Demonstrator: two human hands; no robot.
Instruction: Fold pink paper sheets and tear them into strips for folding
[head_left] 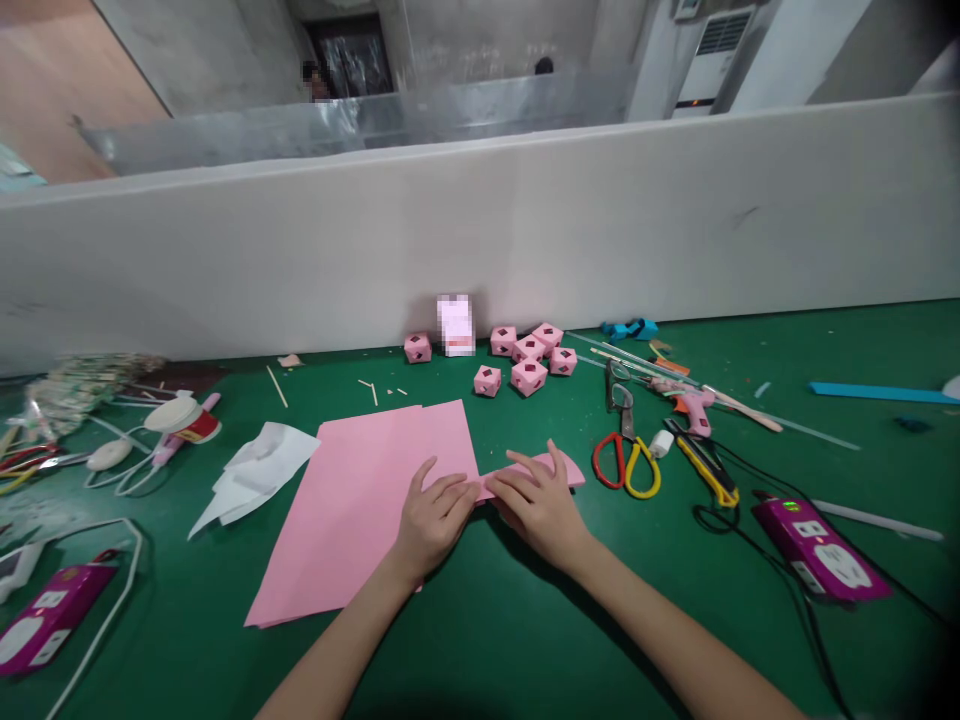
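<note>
Between my two hands lies a narrow folded piece of pink paper (568,470), its right end showing past my right fingers. My left hand (436,512) pinches its left end, over the right edge of a stack of larger pink paper sheets (360,500). My right hand (541,505) presses along the same piece with its fingertips, index finger raised. Beyond the hands stand several small pink paper boxes with dark diamond-shaped openings (529,376). Scissors with red and yellow handles (627,462) lie right of my right hand.
Crumpled white paper (259,470) and a paper cup (184,418) are on the left. To the right lie a pink glue gun (697,408), a yellow cutter (705,465), thin sticks and a purple power strip (817,550) with black cables. A pale partition (480,230) bounds the green table's far side.
</note>
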